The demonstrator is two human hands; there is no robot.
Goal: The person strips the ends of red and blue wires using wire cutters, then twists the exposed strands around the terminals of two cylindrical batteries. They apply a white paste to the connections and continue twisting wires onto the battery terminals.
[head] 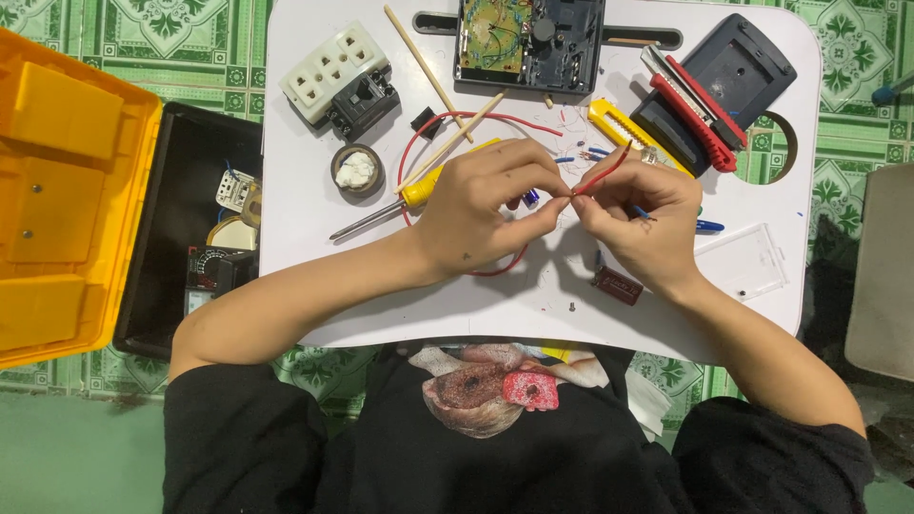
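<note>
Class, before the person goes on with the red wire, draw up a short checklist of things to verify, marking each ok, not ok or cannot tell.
1. Red wire pinched by both the left hand and the right hand: ok.
2. Wire end stripped bare: cannot tell, too small.
3. Yellow utility knife clear of the fingers: ok.
4. Knife blade retracted: cannot tell.
5. Yellow-handled screwdriver within reach on the white table: ok.
6. Open circuit board clear of the loose wire loop: ok.
</note>
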